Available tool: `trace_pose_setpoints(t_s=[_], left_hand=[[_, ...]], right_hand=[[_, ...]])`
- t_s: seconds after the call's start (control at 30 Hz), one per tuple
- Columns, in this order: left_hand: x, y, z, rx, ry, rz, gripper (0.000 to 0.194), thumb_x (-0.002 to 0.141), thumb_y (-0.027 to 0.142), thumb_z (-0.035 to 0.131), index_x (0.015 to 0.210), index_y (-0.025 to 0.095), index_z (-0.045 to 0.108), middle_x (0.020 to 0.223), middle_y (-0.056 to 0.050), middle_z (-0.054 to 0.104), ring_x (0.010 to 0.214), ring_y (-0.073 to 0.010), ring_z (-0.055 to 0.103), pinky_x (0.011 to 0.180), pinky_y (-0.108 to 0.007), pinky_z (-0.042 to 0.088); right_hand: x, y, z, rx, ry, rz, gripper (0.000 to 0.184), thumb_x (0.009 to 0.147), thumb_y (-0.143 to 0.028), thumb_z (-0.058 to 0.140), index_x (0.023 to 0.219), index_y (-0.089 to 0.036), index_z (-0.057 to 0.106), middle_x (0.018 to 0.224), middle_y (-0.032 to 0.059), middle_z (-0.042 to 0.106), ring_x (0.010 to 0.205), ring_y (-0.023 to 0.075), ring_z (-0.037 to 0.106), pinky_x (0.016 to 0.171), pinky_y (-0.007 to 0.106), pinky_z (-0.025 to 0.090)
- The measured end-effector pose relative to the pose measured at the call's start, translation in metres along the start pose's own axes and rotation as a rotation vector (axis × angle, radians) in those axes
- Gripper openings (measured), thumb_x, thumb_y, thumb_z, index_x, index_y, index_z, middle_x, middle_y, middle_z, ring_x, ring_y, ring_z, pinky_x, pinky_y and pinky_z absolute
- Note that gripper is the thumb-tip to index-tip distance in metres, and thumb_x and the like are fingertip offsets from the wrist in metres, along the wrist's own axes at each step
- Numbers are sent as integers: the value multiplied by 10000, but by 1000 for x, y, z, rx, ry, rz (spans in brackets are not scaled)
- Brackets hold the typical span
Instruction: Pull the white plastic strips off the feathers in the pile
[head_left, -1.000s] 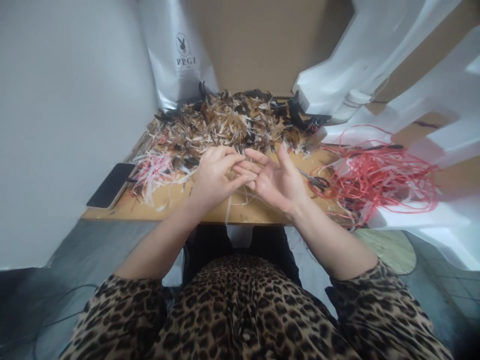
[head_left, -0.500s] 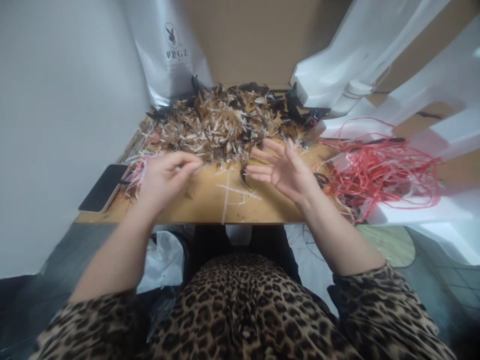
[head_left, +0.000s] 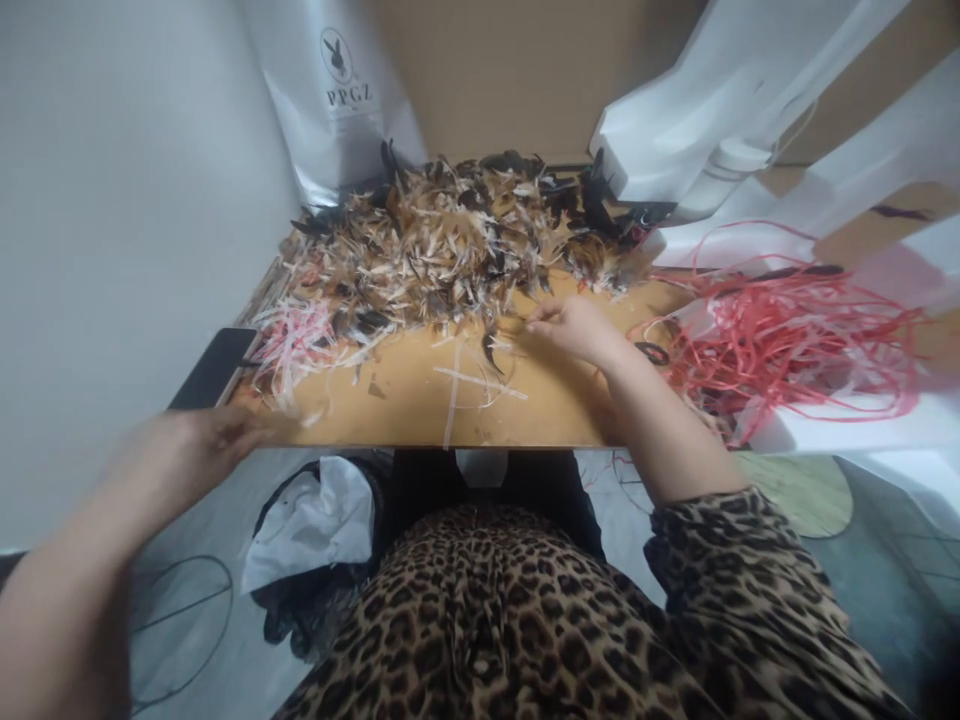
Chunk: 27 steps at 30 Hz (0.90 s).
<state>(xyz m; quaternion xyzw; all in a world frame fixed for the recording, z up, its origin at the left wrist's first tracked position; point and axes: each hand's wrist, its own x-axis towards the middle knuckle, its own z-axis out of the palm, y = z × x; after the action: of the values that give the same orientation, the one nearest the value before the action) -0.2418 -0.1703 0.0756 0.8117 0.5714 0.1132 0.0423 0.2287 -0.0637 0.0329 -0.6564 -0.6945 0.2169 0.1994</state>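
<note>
A big heap of brown, black and white feathers covers the back of a small wooden table. My right hand rests at the heap's front edge, its fingers curled down and pinched among the feathers; what they hold is hidden. My left hand is smeared by motion, off the table's front left corner just below a dark phone. A lone dark feather and some white strips lie on the bare wood between my hands.
A tangle of red ribbon fills the right side, with scissors at its left edge. Pink and white strips lie at the left. A white PPGZ bag stands at the back, white plastic sheets to the right.
My hands have parted from the middle. The left swung down and left past the table's front corner. The right reached forward to the feather heap and curled its fingers.
</note>
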Motion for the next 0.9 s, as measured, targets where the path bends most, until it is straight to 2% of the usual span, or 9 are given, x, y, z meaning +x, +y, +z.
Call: trace_pose_setpoints(t_s=[0.07, 0.13, 0.2, 0.27, 0.43, 0.6, 0.67, 0.77, 0.9], left_hand=[[30, 36, 1, -82, 40, 59, 230, 813, 488, 539, 861, 355, 721, 821, 47, 748, 682, -195, 694, 650, -318, 544], [66, 69, 9, -231, 127, 170, 234, 794, 443, 573, 927, 338, 734, 1063, 7, 738, 954, -236, 695, 872, -382, 536], [103, 94, 23, -335, 234, 201, 224, 773, 384, 617, 921, 279, 747, 1141, -42, 712, 1074, -257, 654, 1003, -430, 471], [139, 112, 44, -529, 222, 209, 219, 764, 351, 641, 904, 223, 749, 1079, -66, 727, 1028, -238, 661, 990, -407, 475], [210, 135, 102, -1045, 243, 61, 209, 746, 319, 679, 842, 139, 727, 806, -72, 727, 678, -138, 643, 694, -266, 510], [238, 139, 135, -1210, 326, -47, 156, 740, 270, 695, 837, 147, 706, 709, -22, 694, 547, -74, 569, 571, -200, 450], [238, 136, 141, -1218, 375, -77, 159, 750, 267, 688, 858, 152, 710, 706, -8, 688, 539, -63, 557, 554, -188, 436], [235, 131, 147, -1309, 361, -117, 166, 735, 270, 709, 850, 151, 708, 679, 2, 673, 511, -50, 525, 502, -172, 402], [230, 130, 150, -1586, 119, -207, 192, 724, 281, 739, 839, 133, 700, 708, -22, 684, 471, -28, 478, 427, -153, 343]], right_hand=[[6, -10, 6, -4, -33, -52, 167, 767, -323, 627, 801, -193, 726, 812, 40, 728, 801, 207, 642, 745, 326, 443], [12, -19, 12, -27, -43, -73, 150, 760, -303, 627, 792, -196, 727, 803, 42, 727, 787, 202, 635, 747, 328, 439], [19, -27, 19, -53, -25, -87, 137, 754, -266, 622, 808, -205, 733, 826, 42, 729, 806, 200, 632, 779, 336, 434], [26, -34, 27, -56, -2, -133, 157, 761, -233, 607, 851, -210, 733, 873, 39, 733, 851, 201, 629, 824, 343, 422], [40, -45, 53, -205, 44, -288, 311, 837, -213, 508, 1084, -229, 697, 1070, 102, 682, 1044, 271, 558, 904, 416, 343], [53, -43, 75, -216, 129, -358, 297, 901, -299, 451, 1021, -199, 704, 1069, 141, 634, 1063, 297, 515, 932, 456, 294], [61, -40, 77, -4, 231, -330, 238, 872, -301, 496, 915, -184, 698, 1002, 115, 646, 1011, 263, 539, 934, 427, 327], [70, -32, 72, 583, 303, -158, 174, 808, -360, 588, 834, -196, 638, 829, 39, 645, 790, 172, 567, 789, 323, 433], [68, -25, 59, 1312, 60, 29, 347, 633, -415, 790, 751, -215, 532, 614, -64, 556, 558, 82, 501, 560, 218, 422]])
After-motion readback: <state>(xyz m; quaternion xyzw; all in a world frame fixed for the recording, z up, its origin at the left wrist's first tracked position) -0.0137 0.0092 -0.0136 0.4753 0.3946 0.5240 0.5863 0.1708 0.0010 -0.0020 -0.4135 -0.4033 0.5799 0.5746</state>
